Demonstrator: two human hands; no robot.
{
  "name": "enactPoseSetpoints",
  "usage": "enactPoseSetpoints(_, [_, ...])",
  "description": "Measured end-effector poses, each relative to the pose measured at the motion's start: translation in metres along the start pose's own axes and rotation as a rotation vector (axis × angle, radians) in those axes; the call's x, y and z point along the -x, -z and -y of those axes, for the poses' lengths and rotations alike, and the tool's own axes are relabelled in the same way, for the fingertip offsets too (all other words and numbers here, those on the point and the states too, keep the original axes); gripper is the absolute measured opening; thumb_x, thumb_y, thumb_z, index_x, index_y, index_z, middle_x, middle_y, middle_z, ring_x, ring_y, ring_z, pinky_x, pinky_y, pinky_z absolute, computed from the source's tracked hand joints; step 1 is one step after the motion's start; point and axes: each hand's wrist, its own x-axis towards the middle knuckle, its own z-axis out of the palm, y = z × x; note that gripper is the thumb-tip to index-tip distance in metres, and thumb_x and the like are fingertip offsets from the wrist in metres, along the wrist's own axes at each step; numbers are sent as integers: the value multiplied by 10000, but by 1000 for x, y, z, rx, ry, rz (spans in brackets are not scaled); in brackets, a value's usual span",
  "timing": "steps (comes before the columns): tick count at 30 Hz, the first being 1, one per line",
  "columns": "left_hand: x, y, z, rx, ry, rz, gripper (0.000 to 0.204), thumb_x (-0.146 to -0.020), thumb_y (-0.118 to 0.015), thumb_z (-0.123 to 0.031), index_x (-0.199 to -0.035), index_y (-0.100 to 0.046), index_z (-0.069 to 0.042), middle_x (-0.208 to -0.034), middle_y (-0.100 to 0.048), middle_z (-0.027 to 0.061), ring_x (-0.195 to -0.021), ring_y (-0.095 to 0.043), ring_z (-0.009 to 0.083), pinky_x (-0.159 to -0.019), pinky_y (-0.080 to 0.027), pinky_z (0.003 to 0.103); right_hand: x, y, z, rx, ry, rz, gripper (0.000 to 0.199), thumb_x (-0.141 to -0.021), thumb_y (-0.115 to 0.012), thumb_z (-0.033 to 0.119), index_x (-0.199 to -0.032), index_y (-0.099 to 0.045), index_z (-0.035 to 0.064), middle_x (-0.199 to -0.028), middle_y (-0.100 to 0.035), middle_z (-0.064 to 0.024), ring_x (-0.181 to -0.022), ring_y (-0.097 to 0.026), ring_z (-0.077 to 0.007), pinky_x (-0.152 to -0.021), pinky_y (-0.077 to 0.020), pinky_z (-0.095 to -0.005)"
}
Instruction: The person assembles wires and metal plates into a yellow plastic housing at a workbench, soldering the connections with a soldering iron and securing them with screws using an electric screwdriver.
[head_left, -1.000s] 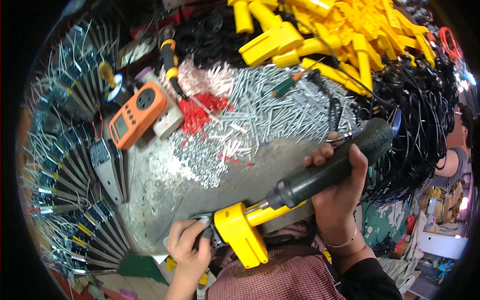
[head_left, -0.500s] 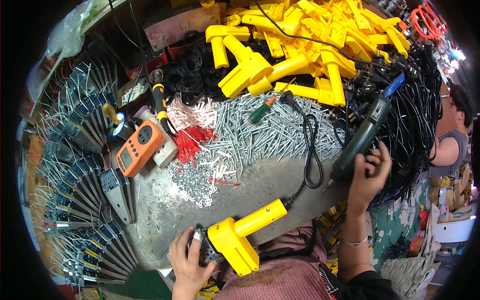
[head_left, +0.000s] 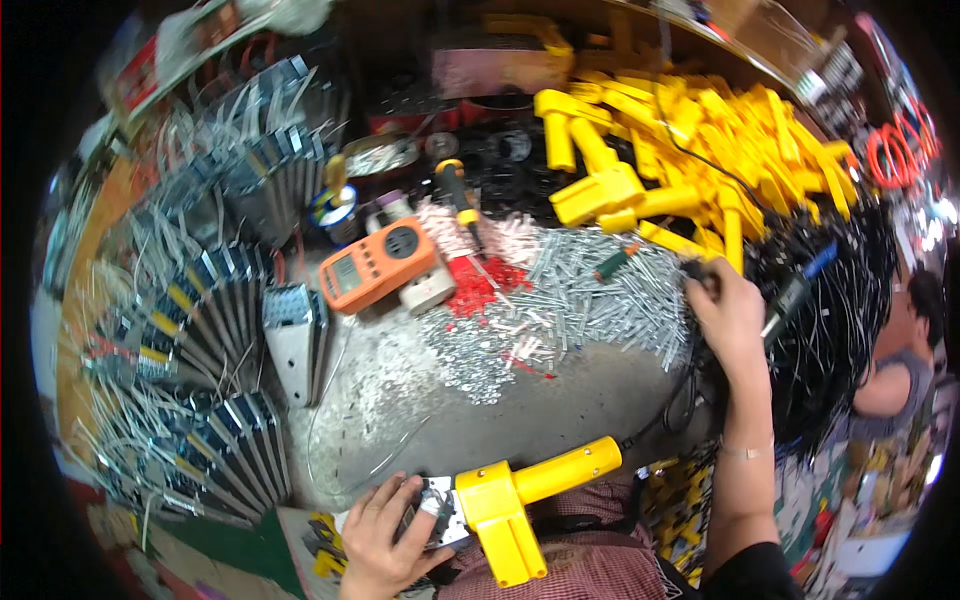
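Note:
A yellow plastic tool housing (head_left: 500, 525) with a tubular handle lies in front of me, near the table's front edge. My left hand (head_left: 385, 540) grips the metal plate (head_left: 445, 510) at its left end, with part of the plate hidden by the fingers. A black cord leaves the handle's far end toward the right. At the right of the screw pile, my right hand (head_left: 730, 315) has its fingers closed on a black power plug (head_left: 693, 270), partly hidden. Just right of that hand lies a dark green electric screwdriver (head_left: 790, 300) with a blue end.
Loose screws (head_left: 610, 290), red sleeves (head_left: 480, 285) and small nuts (head_left: 470, 350) cover mid-table. Yellow housings (head_left: 720, 140) are heaped behind; black cords (head_left: 850, 330) pile up right. An orange meter (head_left: 375, 265) and fanned metal plates (head_left: 210, 310) stand left. Another person (head_left: 895, 370) is far right.
My right hand has moved from beside the electric screwdriver, up to the plug near the screws. My left hand stays on the tool's plate. The view has shifted, moving the scene rightward.

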Motion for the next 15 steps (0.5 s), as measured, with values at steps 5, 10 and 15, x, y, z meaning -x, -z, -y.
enactPoseSetpoints(5, [5, 16, 26, -109, 200, -8, 399, -679, -661, -115, -1065, -634, -20, -724, -609, 105, -616, -606, 285, -559, -449, 381, 7, 38, 76, -701, 372, -40, 192, -932, -601, 128, -1000, -622, -50, -785, -596, -50, -700, -565, -145, -644, -446, -293])
enactPoseSetpoints(10, [1, 10, 60, -14, 404, -156, 426, -680, -629, 2, -1106, -629, -14, -773, -617, 120, -626, -578, 321, -608, -470, 416, -15, 27, 216, -217, 928, 163, 221, -874, -629, 190, -987, -674, 6, -870, -618, -147, -903, -607, -328, -772, -483, -390])
enactPoseSetpoints(15, [-3, 4, 51, -221, 554, -141, 489, -711, -590, 11, -1199, -581, -6, -1123, -562, 182, -1013, -528, 372, -882, -431, 460, -56, -37, 266, 247, 1083, 152, 244, -766, -701, 199, -958, -722, 51, -895, -651, -141, -927, -625, -314, -802, -508, -420])
